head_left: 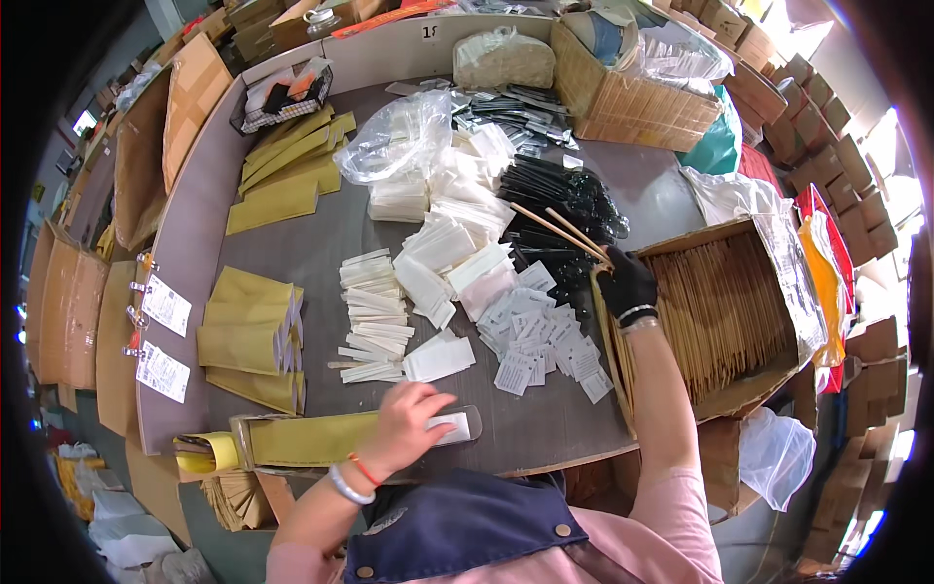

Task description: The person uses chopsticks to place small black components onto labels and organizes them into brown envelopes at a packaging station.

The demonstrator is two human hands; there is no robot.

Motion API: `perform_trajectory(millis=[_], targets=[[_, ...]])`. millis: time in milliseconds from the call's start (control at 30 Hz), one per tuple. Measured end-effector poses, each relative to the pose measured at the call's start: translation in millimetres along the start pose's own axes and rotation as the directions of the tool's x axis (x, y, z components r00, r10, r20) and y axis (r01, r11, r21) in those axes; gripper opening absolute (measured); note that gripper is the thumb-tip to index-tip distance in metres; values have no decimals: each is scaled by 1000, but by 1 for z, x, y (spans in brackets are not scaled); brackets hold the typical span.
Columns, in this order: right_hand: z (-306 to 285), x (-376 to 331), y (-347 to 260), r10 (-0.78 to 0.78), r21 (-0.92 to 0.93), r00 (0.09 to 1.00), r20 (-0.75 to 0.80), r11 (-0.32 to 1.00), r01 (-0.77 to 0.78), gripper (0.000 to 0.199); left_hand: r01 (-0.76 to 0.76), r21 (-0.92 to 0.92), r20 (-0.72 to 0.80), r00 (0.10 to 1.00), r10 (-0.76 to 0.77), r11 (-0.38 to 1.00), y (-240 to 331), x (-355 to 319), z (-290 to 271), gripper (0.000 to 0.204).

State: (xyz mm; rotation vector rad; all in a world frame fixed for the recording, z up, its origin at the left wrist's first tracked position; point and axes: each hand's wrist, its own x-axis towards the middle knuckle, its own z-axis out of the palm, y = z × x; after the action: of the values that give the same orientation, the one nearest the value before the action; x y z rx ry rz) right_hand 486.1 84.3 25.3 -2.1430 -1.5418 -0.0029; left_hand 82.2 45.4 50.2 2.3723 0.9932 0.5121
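Pinching two thin wooden sticks (pixel 556 229) by their near ends in the black-gloved right hand (pixel 628 287), over the left rim of one open carton (pixel 754 397) packed with brown strips (pixel 720 321) beyond counting; gripped there, apparently, to leave the far ends free. Reaching with the left hand (pixel 404 426), loosely bent at the fingers, over one long yellow pouch (pixel 311 440) laid along the near edge of the tabletop (pixel 540 419), likely for easy access. Close to a single white packet (pixel 453 428) at the right end; impossible to tell whether pinching it. Showing mid-tabletop a heap of white packets (pixel 433 248), uncountable, under one clear bag (pixel 399 141) at the far end, beside loose printed cards (pixel 545 336) near right and black pieces (pixel 559 195) far right. Grouped by kind, presumably against mixing. Stacked at left, in two overlapping groups, with more yellow pouches (pixel 243 346). Fixed with two white sheets (pixel 165 307) on the left partition (pixel 195 253), probably for reading.
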Motion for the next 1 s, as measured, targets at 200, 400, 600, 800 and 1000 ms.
perform_trajectory(millis=[200, 400, 600, 800, 1000], targets=[[24, 23, -2, -80, -89, 993, 85, 992, 87, 31, -177, -6, 15, 984, 177, 984, 23, 71, 69, 46], [28, 24, 3, -97, -148, 990, 100, 983, 111, 14, -133, 49, 46, 990, 131, 990, 9, 71, 86, 41], [-26, 8, -3, -72, -267, 996, -56, 962, 54, 10, 187, -468, 39, 981, -191, 864, 16, 54, 18, 12], [-35, -55, -62, -7, 125, 854, 520, 990, -68, 26, 92, 117, 101, 989, -104, 989, -14, -28, -11, 24], [18, -122, -125, -213, 230, 519, 828, 973, 31, 35, -64, 279, 53, 997, 51, 958, 4, -76, 4, 29]])
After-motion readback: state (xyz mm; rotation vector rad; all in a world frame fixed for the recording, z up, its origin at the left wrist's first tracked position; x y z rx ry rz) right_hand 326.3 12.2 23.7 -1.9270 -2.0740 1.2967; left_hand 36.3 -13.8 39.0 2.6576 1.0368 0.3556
